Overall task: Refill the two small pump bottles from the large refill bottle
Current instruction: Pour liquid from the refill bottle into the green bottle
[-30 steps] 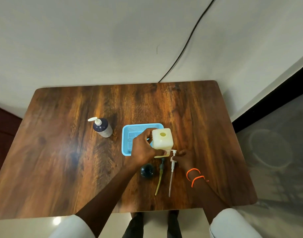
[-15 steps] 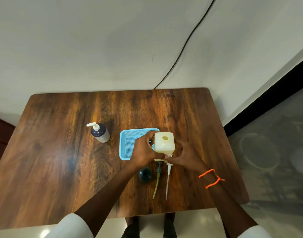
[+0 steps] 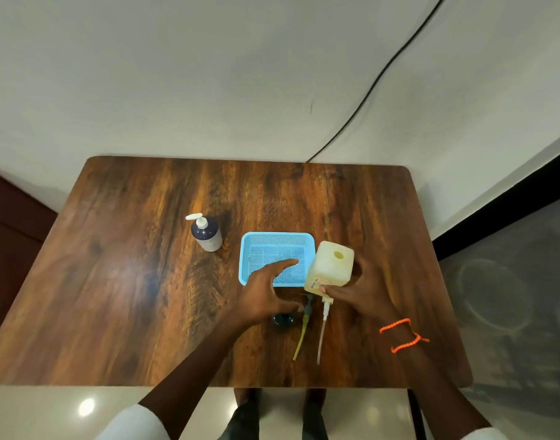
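We are gripping the refill bottle (image 3: 330, 265) in our right hand (image 3: 361, 290); left hand (image 3: 266, 293) hovering spread over the surface (image 3: 129, 281).

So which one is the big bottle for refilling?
Find the blue tray in the middle of the wooden table. The refill bottle is right beside it, held by the right hand. It is pale yellow and boxy with an open hole on top, unlike the dark round pump bottle.

Soft, dim light; glare patch on table (image 3: 120, 274); edges bend outward.
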